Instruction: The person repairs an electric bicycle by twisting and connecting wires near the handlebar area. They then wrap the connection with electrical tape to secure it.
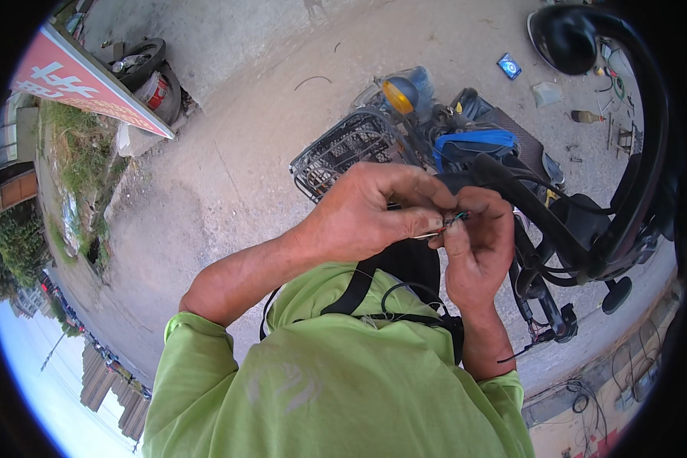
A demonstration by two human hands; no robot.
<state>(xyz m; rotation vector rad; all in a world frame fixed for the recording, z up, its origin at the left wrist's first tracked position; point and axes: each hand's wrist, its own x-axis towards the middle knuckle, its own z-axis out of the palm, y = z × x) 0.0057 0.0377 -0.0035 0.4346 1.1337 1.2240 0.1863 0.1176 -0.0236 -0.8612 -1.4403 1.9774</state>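
In front of my chest, my left hand [359,217] is closed in a pinch on thin coloured wires [456,217], green, red and white among them, with a small joint I cannot make out in detail. My right hand [481,237], curled just to the right, grips the same wires between thumb and fingers. Behind my hands are a black wire basket [343,145], a yellow-and-dark rounded part [398,95] and a blue-edged bag or pad [473,141]. Black handlebar tubes with cables [557,229] rise at the right, close beside my right hand.
A red sign board [91,88] leans at the upper left near old tyres [141,65]. A phone-sized blue box [509,66], a bottle [586,117] and scattered tools lie on the concrete ground [229,145]. A large black mirror [561,42] juts in at top right; cable coils [580,397] lie at lower right.
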